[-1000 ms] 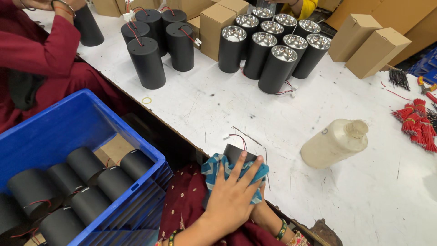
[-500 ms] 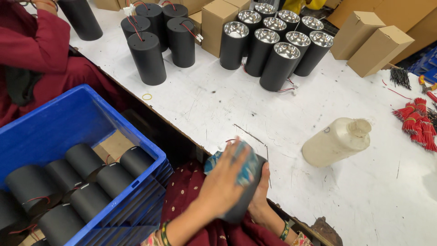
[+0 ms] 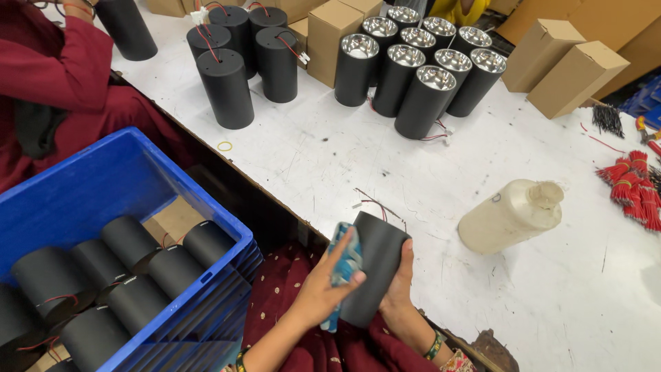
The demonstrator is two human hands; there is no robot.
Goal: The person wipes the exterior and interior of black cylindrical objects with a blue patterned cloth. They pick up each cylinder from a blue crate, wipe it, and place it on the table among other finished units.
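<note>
A: What did each hand hold in the head view?
B: The right hand gripped a black cylinder from beneath; the left hand pressed a blue cloth against its side.

A: What surrounded them?
B: A white table bore a cream bottle lying on its side, upright black cylinders with reflectors, cardboard boxes and red wire bundles. A blue crate at left held more cylinders lying down.

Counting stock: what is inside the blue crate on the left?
The blue crate holds black cylinders lying on their sides, some with thin red wires, plus a brown cardboard piece. Anything beneath them, and the crate's cut-off near end, cannot be seen.
</note>
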